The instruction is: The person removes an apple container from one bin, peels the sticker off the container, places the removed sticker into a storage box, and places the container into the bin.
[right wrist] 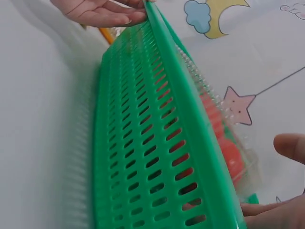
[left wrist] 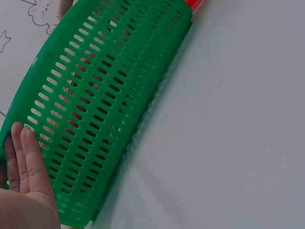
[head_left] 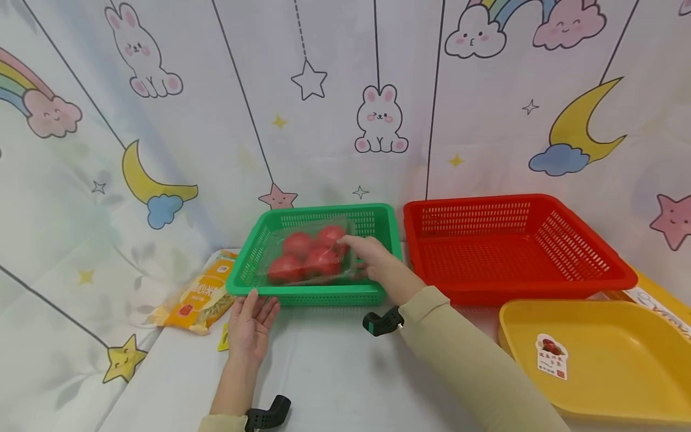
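Observation:
A clear plastic box of tomatoes lies tilted inside the green basket, several round red tomatoes showing through its walls. At the box's right end, my right hand holds it, thumb over the top and fingers down the side. My left hand is palm up at the basket's front left corner. In the left wrist view the fingers lie straight along the perforated wall. The right wrist view shows the right thumb spread from the fingers near the box's end.
Right of the green basket stands a red basket, with a yellow tray in front of it. A yellow food packet lies left of the green basket. Behind everything hangs a printed cloth.

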### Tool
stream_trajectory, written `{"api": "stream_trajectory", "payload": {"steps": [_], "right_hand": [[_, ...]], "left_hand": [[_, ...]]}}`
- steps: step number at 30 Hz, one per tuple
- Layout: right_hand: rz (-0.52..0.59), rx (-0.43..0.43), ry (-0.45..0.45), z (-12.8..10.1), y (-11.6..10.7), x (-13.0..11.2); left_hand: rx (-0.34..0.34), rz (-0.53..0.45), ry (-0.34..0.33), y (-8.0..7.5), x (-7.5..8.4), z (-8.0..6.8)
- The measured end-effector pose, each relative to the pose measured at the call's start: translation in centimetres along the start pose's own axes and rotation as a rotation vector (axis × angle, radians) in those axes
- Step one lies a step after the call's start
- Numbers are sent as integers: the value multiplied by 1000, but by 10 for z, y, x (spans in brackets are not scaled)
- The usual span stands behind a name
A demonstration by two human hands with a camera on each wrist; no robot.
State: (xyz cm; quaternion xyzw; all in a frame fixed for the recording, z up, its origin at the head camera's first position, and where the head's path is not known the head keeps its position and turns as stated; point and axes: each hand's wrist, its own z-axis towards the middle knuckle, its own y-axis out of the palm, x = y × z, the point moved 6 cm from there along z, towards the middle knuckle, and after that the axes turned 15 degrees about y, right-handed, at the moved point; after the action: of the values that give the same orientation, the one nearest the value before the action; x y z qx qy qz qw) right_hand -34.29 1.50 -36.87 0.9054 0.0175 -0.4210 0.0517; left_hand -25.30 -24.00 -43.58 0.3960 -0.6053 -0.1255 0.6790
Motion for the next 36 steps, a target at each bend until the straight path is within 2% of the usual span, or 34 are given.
{"api": "stream_trajectory", "payload": {"steps": [5,11,17,23,26,32,36], "right_hand": [[-9,13,25,1,0,5],[-33,-26,-26,-1,-9,1],[-126,-86,-108,-25,-27,-12],[-81,-140,-207,-57,-51,-15],[-62,-146,-230,-68,-63,-9],[-76,-153,-272,-86,-83,5],[-89,-137,-289,-96,-96,12]], "left_hand": [[-5,14,8,1,0,0],[-22,12,7,3,-2,1],[-33,40,21,6,-4,2],[-29,168,50,8,-9,-2],[-67,254,64,10,-12,-6],[-211,402,73,14,-16,-19],[-269,489,80,17,-18,-29]]}}
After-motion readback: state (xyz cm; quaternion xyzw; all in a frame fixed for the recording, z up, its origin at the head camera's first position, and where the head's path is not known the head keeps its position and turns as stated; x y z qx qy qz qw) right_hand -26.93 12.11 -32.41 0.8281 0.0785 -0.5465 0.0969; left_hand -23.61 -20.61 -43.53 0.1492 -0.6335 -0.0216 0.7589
